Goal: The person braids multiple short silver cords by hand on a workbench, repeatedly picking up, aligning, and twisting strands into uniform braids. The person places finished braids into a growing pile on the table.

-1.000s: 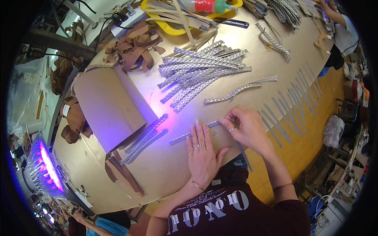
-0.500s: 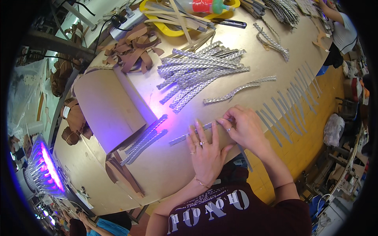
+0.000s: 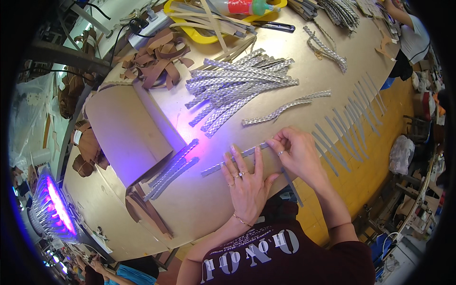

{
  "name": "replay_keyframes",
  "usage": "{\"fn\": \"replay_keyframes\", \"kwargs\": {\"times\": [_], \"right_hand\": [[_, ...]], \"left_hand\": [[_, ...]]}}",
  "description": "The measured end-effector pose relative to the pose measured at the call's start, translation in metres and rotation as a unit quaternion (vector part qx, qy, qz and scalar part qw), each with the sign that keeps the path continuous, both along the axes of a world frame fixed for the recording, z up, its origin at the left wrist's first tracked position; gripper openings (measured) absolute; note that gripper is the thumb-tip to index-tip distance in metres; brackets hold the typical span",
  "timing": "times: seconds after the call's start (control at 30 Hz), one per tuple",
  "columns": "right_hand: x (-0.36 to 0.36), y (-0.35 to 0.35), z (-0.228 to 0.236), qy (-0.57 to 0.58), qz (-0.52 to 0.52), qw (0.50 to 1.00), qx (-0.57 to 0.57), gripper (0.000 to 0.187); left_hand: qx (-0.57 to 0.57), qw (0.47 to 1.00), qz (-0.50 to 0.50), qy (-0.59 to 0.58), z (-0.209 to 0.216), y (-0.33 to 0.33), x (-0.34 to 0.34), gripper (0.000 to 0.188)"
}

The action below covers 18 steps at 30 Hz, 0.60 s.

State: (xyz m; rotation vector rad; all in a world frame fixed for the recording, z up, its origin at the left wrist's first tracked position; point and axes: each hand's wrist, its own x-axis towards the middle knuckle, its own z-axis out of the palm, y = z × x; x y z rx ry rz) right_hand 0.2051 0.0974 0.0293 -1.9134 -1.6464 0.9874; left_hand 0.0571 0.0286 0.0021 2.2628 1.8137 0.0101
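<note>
Tan worktable, yellow floor, glowing purple lamp at left

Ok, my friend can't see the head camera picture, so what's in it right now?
A person's left hand is spread over a thin braided strip on a table, while the right hand pinches its right end. Beyond lie silvery braided pieces and curled brown strips; a lamp glows purple at left.
</note>
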Motion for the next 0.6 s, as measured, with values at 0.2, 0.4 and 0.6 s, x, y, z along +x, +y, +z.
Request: {"fn": "replay_keyframes", "kwargs": {"times": [0.2, 0.4, 0.6], "right_hand": [[-0.0011, -0.0003, -0.0019, 0.000, 0.000, 1.000, 0.011, 0.022], [-0.0031, -0.0032, -0.0042, -0.012, -0.004, 1.000, 0.028, 0.022], [0.0038, -0.0068, -0.0075, -0.020, -0.081, 0.996, 0.044, 0.018]], "left_hand": [[0.002, 1.000, 0.001, -0.001, -0.0013, -0.0010, -0.0004, 0.078], [0.002, 1.000, 0.000, -0.010, -0.0022, -0.0006, -0.0003, 0.082], [0.020, 1.000, -0.003, 0.016, -0.0011, -0.0009, 0.0007, 0.078]]}}
